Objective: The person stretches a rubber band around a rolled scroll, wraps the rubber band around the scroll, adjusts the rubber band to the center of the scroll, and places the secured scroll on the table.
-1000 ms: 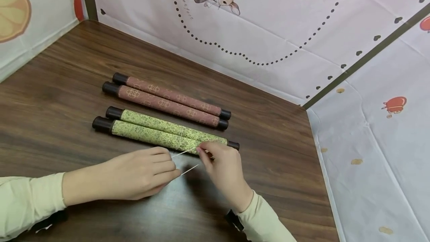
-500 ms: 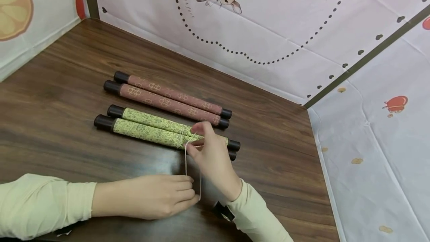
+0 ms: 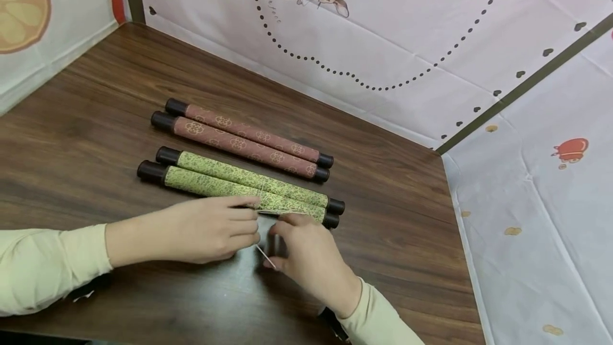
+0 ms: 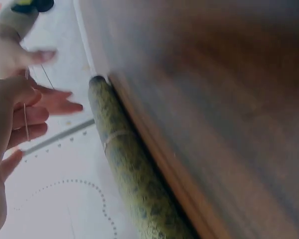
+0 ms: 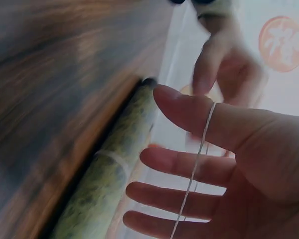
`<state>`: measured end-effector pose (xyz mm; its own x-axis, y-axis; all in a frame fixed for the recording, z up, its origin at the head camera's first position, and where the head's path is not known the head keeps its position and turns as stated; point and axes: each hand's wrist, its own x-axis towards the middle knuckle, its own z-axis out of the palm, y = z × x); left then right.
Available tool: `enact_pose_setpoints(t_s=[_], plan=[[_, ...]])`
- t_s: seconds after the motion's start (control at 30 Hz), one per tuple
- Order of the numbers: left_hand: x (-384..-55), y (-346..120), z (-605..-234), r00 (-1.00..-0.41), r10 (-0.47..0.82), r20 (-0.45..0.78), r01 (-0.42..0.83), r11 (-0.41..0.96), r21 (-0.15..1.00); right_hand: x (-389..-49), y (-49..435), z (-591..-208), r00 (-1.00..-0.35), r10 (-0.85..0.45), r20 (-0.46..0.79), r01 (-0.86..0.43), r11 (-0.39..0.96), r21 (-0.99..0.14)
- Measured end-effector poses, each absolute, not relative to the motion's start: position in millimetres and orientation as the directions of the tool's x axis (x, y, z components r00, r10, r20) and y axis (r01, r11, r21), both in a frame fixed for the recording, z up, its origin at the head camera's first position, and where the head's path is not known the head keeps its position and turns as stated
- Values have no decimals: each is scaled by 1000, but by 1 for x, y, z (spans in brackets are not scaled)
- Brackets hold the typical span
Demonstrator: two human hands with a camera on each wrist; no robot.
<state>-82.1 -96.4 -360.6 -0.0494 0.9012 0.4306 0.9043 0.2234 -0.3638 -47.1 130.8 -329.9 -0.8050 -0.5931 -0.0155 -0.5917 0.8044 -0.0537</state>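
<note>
Two green patterned scrolls [image 3: 210, 182] with dark knobs lie side by side, a thin band [image 3: 261, 190] round them. A thin white string [image 3: 266, 257] runs in two strands between my hands, just in front of the scrolls. My left hand [image 3: 206, 230] holds the string with curled fingers, close to the nearer scroll. My right hand [image 3: 308, 246] has its thumb and fingers spread. In the right wrist view the string [image 5: 194, 172] loops over the right thumb and crosses in front of the fingers. Part of the string is hidden behind the left fingers.
Two reddish-brown scrolls [image 3: 234, 142] with gold flower patterns lie behind the green ones on the dark wooden table [image 3: 392, 228]. Printed cloth walls [image 3: 383, 41] enclose the table at the back, left and right.
The left hand first dropped toward the table's front edge, then came back up beside the green scrolls. The right hand reached over the scrolls, then drew back and spread its fingers in the string.
</note>
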Motion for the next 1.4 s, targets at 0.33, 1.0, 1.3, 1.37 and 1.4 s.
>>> enact_pose_setpoints(t_s=[0.33, 1.0, 1.3, 1.37, 1.4], plan=[[-84, -91, -364, 35, 867, 497, 936, 145, -320, -48, 132, -332, -771, -636, 18, -636, 769, -66], [-209, -107, -362, -380, 875, 301, 905, 418, -74, -65, 163, -345, -773, -628, 84, -629, 777, 23], [-250, -117, -381, -604, 791, 96, 797, 602, 51, -71, 176, -350, -771, -633, 64, -635, 772, -15], [-254, -117, -382, -631, 774, 48, 775, 627, 75, -74, 179, -349, -775, -629, 64, -631, 776, -17], [-256, -117, -383, -637, 770, 27, 769, 633, 86, -75, 181, -349, -777, -627, 64, -629, 777, -17]])
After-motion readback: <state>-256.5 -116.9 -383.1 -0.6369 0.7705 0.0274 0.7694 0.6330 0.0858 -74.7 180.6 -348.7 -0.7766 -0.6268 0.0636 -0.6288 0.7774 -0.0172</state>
